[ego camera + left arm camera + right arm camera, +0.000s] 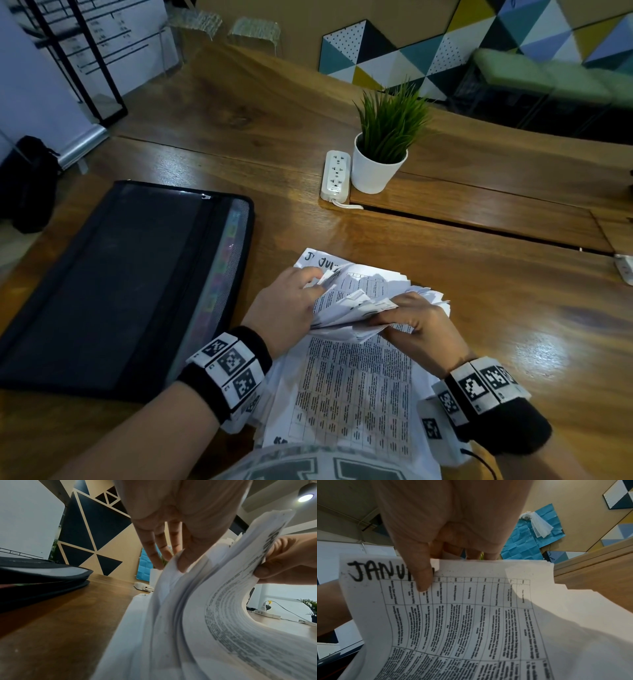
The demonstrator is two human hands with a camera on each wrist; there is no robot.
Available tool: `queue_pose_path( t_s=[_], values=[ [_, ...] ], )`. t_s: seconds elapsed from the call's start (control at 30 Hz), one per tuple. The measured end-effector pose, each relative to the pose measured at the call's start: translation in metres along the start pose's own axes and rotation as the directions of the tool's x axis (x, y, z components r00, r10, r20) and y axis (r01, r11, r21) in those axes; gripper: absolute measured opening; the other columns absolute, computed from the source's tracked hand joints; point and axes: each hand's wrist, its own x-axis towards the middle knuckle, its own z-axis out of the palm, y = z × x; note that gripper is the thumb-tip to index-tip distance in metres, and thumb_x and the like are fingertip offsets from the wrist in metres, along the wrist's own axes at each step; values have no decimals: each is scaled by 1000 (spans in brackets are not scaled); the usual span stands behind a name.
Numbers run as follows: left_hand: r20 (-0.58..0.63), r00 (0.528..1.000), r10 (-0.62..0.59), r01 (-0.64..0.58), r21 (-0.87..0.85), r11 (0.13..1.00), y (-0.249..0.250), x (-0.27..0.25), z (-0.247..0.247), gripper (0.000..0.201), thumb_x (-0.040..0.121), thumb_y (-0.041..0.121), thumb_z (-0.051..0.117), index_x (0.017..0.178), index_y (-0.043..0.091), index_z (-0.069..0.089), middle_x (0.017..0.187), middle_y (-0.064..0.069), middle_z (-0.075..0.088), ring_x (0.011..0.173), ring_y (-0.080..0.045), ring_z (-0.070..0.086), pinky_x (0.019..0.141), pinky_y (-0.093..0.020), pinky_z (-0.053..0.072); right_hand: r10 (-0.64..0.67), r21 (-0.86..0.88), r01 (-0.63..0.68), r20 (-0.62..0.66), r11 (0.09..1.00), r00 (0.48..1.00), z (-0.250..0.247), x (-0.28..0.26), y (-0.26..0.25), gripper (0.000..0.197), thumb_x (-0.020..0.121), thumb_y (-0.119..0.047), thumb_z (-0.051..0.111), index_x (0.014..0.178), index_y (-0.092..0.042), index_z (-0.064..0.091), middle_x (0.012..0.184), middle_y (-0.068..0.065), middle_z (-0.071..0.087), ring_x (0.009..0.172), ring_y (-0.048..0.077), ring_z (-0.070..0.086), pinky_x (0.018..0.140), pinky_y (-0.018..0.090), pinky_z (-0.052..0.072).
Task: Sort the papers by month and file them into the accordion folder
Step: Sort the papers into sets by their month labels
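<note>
One stack of papers (356,383) — left hand (286,305) and right hand (416,325) both pinch its lifted far edges. One accordion folder (113,284), zipped, lies left of left hand.

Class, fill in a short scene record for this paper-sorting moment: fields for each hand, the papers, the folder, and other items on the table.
left hand: left hand pinches the far edges of the fanned sheets
right hand: right hand grips a bent-up bundle, thumb on a sheet marked "JANU..."
papers: stack of papers lies on the wooden table, printed with tables; the far end is lifted and fanned
folder: black accordion folder lies flat to the left, apart from the papers
other items: potted plant beside a white power strip
</note>
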Motion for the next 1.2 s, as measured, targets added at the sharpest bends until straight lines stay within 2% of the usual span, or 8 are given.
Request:
queue_pose_path(
  t_s=[0.2, 0.43, 0.57, 0.7, 0.8, 0.9, 1.0, 1.2],
  values=[
    [-50, 999, 7, -7, 1, 1000, 1, 1, -1, 21, 66, -7, 71, 80, 8, 68, 95, 2, 60, 83, -13, 45, 51, -32, 53, 13, 1, -13, 0, 1000, 1000, 0, -1, 0, 29, 76, -41, 52, 92, -32, 74, 89, -17, 69, 86, 9, 58, 81, 19, 44],
    [-18, 999, -48, 48, 20, 999, -11, 6, 6, 16, 72, -3, 64, 81, 10, 67, 100, 3, 62, 90, -12, 45, 54, -35, 56, -20, -11, 20, -6, 1000, 1000, 1, 0, -2, 28, 76, -41, 52, 92, -31, 73, 88, -36, 56, 85, 7, 58, 75, 27, 49],
    [204, 978, -39, 31, 43, 999, -22, 16, 10, 27, 79, 8, 47, 94, 6, 69, 106, -9, 64, 99, -27, 57, 78, -42, 54, -33, -3, 33, -12, 999, 999, 1, 1, -2, 26, 76, -39, 53, 90, -30, 74, 88, -24, 64, 85, 8, 58, 74, 30, 50],
    [428, 887, -173, 219, -61, 974, -17, 22, 5, 28, 91, 14, 52, 116, 17, 63, 114, -1, 57, 104, -21, 57, 89, -31, 43, -17, 19, 17, -1, 1000, 1000, 0, 2, 0, 25, 77, -40, 55, 90, -31, 74, 90, -18, 69, 88, 6, 60, 75, 32, 51],
    [508, 812, -288, 452, -235, 860, -21, 19, 10, 35, 89, 12, 58, 124, 17, 59, 126, 10, 52, 117, -10, 51, 102, -27, 39, 7, 45, -8, 20, 999, 1000, -2, 2, 1, 17, 80, -33, 63, 94, -33, 74, 94, -17, 69, 92, 3, 61, 78, 32, 52],
    [522, 737, -430, 660, -419, 623, -32, 15, 10, 23, 84, 6, 65, 106, 7, 69, 108, -3, 70, 101, -17, 65, 97, -40, 49, 21, 61, -25, 60, 998, 998, -8, 8, 4, 18, 82, -32, 63, 97, -34, 72, 96, -16, 68, 90, 1, 62, 79, 31, 53],
    [415, 761, -498, 647, -527, 550, -38, 13, -1, 15, 80, 5, 71, 80, 21, 72, 82, 6, 71, 84, -12, 67, 85, -33, 52, 27, 70, -35, 119, 997, 992, -14, 19, 8, 16, 83, -26, 66, 98, -29, 73, 94, -12, 68, 87, 3, 63, 78, 30, 52],
    [197, 716, -670, 577, -708, 408, -56, 22, -39, 17, 79, -2, 70, 81, 16, 68, 70, 6, 72, 73, -15, 69, 66, -28, 58, 70, 27, -76, 177, 997, 982, -19, 45, 6, 14, 82, -20, 69, 93, -29, 73, 91, -12, 68, 83, 1, 62, 72, 19, 50]
  ],
)
